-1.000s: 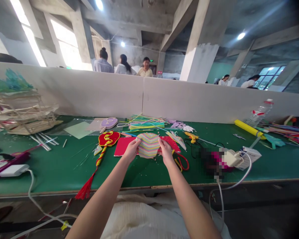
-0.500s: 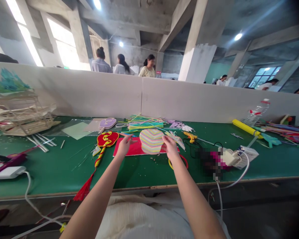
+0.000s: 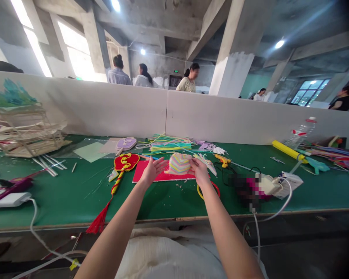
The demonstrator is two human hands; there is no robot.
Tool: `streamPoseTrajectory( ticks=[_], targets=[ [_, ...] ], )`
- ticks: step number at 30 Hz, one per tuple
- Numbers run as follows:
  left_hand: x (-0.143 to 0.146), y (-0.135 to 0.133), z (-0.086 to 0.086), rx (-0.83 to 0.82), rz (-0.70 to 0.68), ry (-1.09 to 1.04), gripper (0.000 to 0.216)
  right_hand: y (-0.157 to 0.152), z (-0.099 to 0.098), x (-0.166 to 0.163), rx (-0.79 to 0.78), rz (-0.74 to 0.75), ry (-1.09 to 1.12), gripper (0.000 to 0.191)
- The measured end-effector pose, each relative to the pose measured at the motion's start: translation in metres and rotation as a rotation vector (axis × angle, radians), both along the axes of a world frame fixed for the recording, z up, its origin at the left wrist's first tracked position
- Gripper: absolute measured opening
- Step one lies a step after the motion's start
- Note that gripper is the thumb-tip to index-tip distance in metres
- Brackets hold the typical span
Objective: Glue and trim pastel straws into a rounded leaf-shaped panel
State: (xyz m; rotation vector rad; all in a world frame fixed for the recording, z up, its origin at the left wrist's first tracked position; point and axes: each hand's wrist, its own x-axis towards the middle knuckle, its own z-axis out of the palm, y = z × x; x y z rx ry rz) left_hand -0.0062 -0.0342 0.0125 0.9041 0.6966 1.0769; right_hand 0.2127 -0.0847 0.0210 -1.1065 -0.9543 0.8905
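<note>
A round piece with pastel zigzag stripes (image 3: 178, 164) is pinched at its right edge by my right hand (image 3: 199, 170). It is tilted above a red board (image 3: 142, 172) on the green table. My left hand (image 3: 154, 170) is open beside the striped piece's left edge, palm turned toward it, fingers stretched out. Left of the board lies a red fan (image 3: 127, 162) with yellow trim, a twisted handle and a red tassel. Under my right wrist, a red and yellow ring (image 3: 214, 189) is partly hidden.
Pastel pipe cleaners (image 3: 170, 143) and a purple fan shape (image 3: 126, 143) lie at the back. To the right are an orange glue gun (image 3: 222, 160), a yellow roll (image 3: 287, 151), a bottle (image 3: 304, 131) and cables. A stick-built model (image 3: 29, 135) stands at left.
The striped piece has turned from nearly facing me to tilted and narrower. My left hand has opened out, palm toward the piece. In the background, one person has moved right.
</note>
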Motion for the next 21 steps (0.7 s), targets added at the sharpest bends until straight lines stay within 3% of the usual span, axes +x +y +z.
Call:
streamPoseTrajectory(
  ticks=[4,10,18,21],
  targets=[
    [0.000,-0.005,0.000,0.006,-0.057,-0.012,0.066,0.002,0.001,-0.003,-0.007,0.004,-0.036,0.049],
    [0.000,-0.010,-0.003,0.096,-0.028,0.070,0.029,0.004,0.005,-0.004,-0.038,0.074,-0.200,0.052],
    [-0.005,0.000,-0.004,0.146,-0.047,0.063,0.039,0.014,0.053,0.005,-0.062,0.457,-0.577,0.039],
    [-0.011,0.008,-0.010,0.118,-0.023,-0.023,0.054,0.024,0.069,0.011,-0.030,0.477,-0.619,0.042]
  ],
)
